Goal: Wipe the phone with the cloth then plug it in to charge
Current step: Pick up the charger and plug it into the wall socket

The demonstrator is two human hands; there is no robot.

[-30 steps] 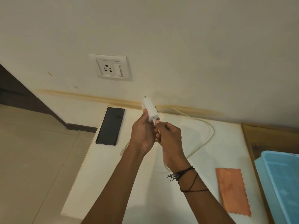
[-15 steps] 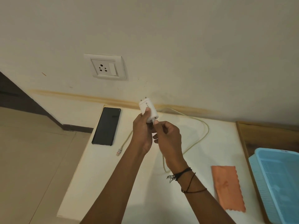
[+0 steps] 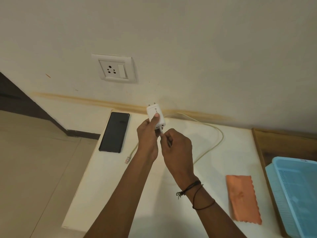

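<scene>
Phone, a slim black rigid slab lying flat on the white counter at ten o'clock of the hands, looks light, smooth and best pinched by its long edges, while the left hand closes its grip around the white charger block and the right hand pinches the limp cream cable plug at its port.

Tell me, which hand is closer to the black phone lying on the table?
Left. The left hand holds the white charger just right of the phone; the right hand sits farther right, pinching the cable plug.
</scene>
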